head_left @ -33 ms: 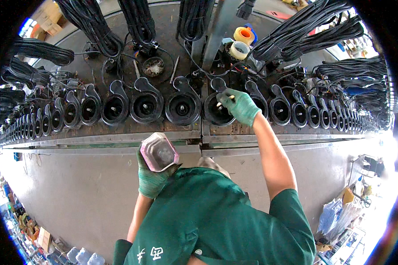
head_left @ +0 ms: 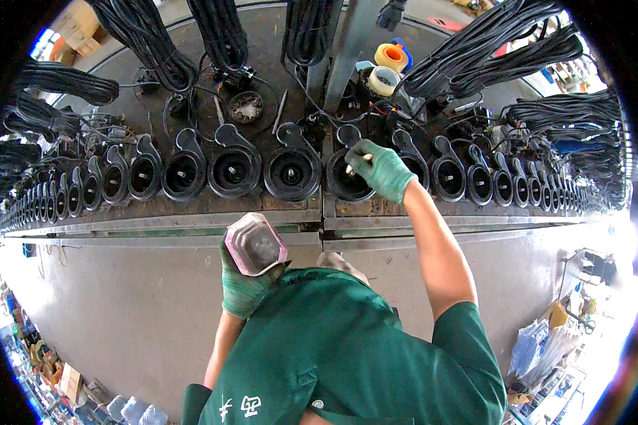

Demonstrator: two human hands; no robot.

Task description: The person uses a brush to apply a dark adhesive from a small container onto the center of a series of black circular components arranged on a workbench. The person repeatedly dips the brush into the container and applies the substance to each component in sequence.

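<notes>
My left hand [head_left: 243,292], in a green knit glove, is closed around an eight-sided clear plastic tub [head_left: 256,245] with a pinkish rim, held in front of the bench edge. What is inside the tub is hard to make out. My right hand [head_left: 381,171], gloved the same way, hangs over a round black housing [head_left: 344,185] with a teardrop-shaped tab. Its fingers are bent together, pale tips showing near the housing's centre; anything pinched there is too small or hidden to name. Beside it stands another black housing [head_left: 291,173] with a metal shaft in its middle.
Similar housings line the bench edge both ways. Behind them lie coiled black cables [head_left: 308,32], a round dish [head_left: 246,108] and tape rolls [head_left: 383,81]. A metal post [head_left: 347,53] rises near the middle. Plastic-wrapped goods [head_left: 539,347] sit on the right.
My right hand has shifted very slightly left and down over the housing. The left hand and tub have stayed put.
</notes>
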